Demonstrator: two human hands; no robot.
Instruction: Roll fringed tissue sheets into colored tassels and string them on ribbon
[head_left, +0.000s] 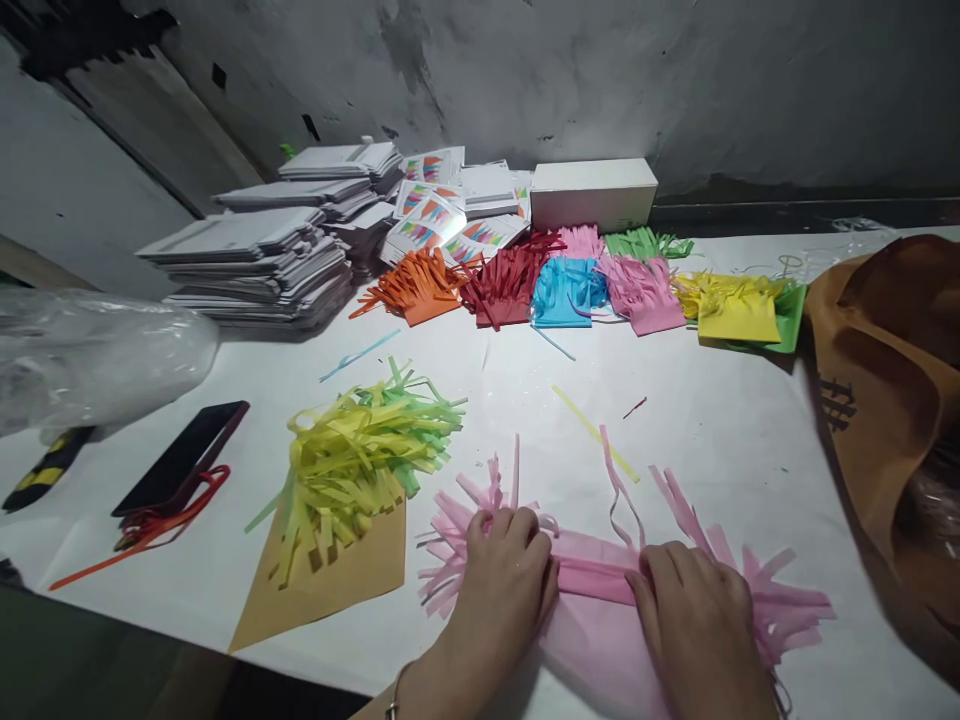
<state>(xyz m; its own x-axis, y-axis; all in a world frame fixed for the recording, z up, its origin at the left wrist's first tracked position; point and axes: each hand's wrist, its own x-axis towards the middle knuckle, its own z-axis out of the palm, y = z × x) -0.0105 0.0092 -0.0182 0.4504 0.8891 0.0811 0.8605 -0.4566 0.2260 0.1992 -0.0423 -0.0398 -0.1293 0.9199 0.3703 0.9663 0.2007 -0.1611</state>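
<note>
Pink tissue paper (596, 625) lies in front of me, its two ends cut into fringes that fan out left and right. A darker folded band crosses its middle. My left hand (502, 575) grips the band at its left end, fingers curled over the paper. At the right end my right hand (694, 620) pinches the same band between thumb and fingers. Thin loose pink strips stick up between the hands. Left of them, yellow and green fringed tissue (352, 450) rests on a tan paper sheet (330, 590).
Behind stand fringed bundles, including orange (431, 298), dark red (506, 290), blue (568, 290) and yellow (739, 308). Paper stacks (255, 260) and a white box (592, 195) line the wall. A phone (184, 455) lies left; a brown bag (855, 420) stands right.
</note>
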